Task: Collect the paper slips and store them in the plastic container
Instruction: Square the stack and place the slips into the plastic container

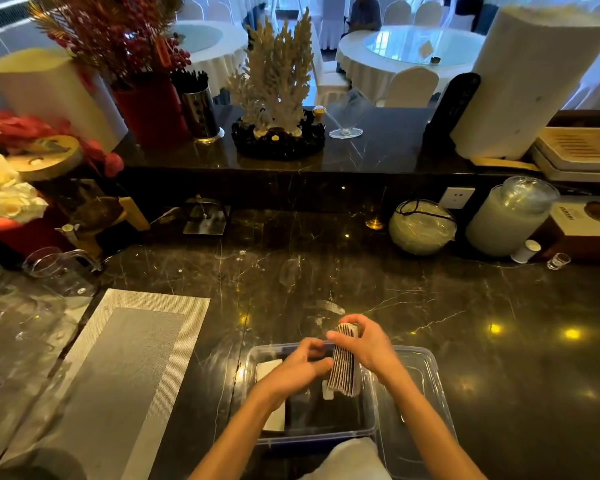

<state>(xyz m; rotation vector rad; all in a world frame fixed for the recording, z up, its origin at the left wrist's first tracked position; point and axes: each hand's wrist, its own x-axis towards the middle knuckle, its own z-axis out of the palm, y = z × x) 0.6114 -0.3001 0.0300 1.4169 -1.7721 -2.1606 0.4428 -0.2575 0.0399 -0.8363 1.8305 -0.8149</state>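
Observation:
A thick stack of paper slips (343,363) stands on edge over the clear plastic container (368,426) at the counter's near edge. My right hand (368,344) grips the stack's top and right side. Against the stack's left side rest the fingers of my left hand (297,367). Inside the container lie white slips (268,367) along its left wall. The container's clear lid (426,393) lies beside it on the right.
A grey woven placemat (118,375) lies to the left, with glass jugs (59,271) beyond it. Along the back of the dark marble counter stand a metal stand (207,216), a bowl stack (421,226), a lidded jar (510,220) and a small shot glass (558,261).

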